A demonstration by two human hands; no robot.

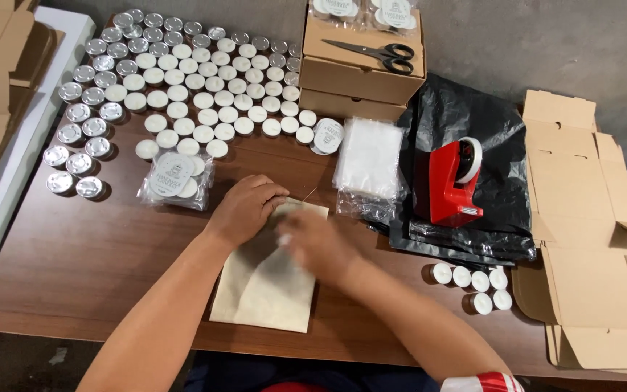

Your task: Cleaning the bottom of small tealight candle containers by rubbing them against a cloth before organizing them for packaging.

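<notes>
**A:** How far along are you, going by the table?

**B:** At the far left, your big field of tealights (183, 80) is loose on the wooden table (96, 268), many upside down with the metal cups showing. Only one filled clear packet (175, 178) lies just below them, so I'd judge most of the packing is left. Two more packets sit on the stacked boxes (361, 69) beside the scissors (375, 52).

**A:** And my hands?

**B:** Your left hand (247, 207) lies flat, fingers loosely curled, pressing down the top edge of the beige paper bag (266, 279) in front of you. Your right hand (313, 243) is on the same bag, just beside the left, but it's blurred; I can't tell whether it's pinching or spread.

**A:** To the right?

**B:** A stack of empty clear bags (368, 156), the red tape dispenser (450, 181) on black plastic (498, 145), six loose tealights (473, 284), then a flat unfolded carton (593, 239).
</notes>
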